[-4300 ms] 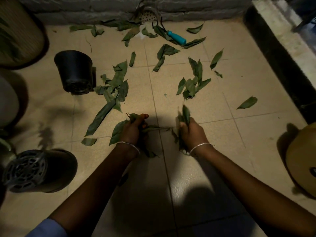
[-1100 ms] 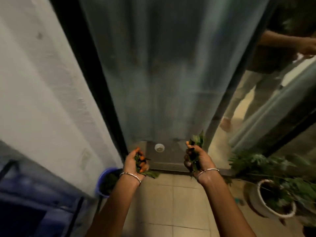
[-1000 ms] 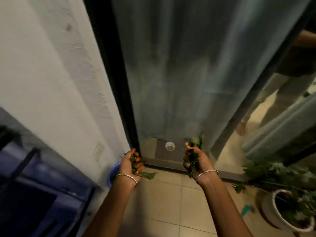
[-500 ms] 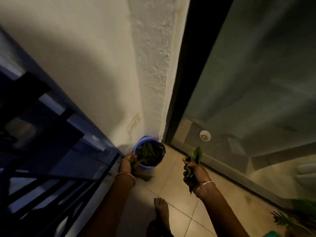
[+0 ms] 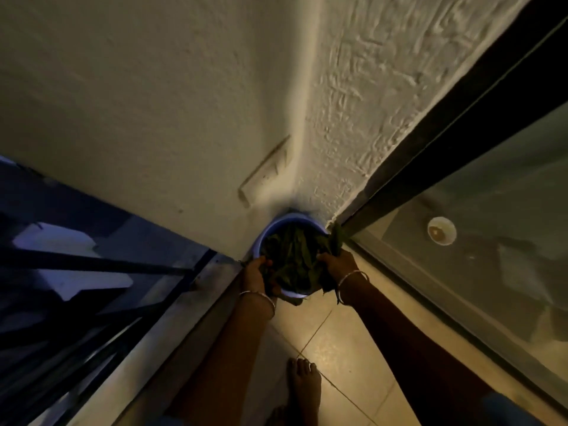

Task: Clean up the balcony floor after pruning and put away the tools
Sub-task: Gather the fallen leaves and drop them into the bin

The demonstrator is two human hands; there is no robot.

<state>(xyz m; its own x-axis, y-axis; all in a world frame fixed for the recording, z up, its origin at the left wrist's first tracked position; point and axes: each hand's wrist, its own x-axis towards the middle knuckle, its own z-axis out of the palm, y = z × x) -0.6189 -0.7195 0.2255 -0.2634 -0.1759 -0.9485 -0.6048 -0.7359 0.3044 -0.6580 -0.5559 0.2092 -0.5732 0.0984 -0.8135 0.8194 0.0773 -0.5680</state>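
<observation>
Bucket [image 5: 284, 219] lies just beyond both sets of fingertips, equally near. Right hand [image 5: 338, 263] clutches leaves [image 5: 292, 259]; left hand [image 5: 255, 273] fingers are buried among them, grip unclear.

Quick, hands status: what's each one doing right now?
Left hand: curled round leaves at the rim of the blue bucket.
Right hand: gripping a leaf bunch over it.

1. No text, label, brand or number could be read anywhere in the view.
2. The blue bucket [image 5: 274, 224] showed a plain rim with no marking that could be made out.
3. The plate on the wall [image 5: 266, 171] looked blank in the dim light.
4. The round white disc [image 5: 441, 231] behind the glass door [image 5: 507, 192] showed only a brownish centre, no legible sign.
</observation>
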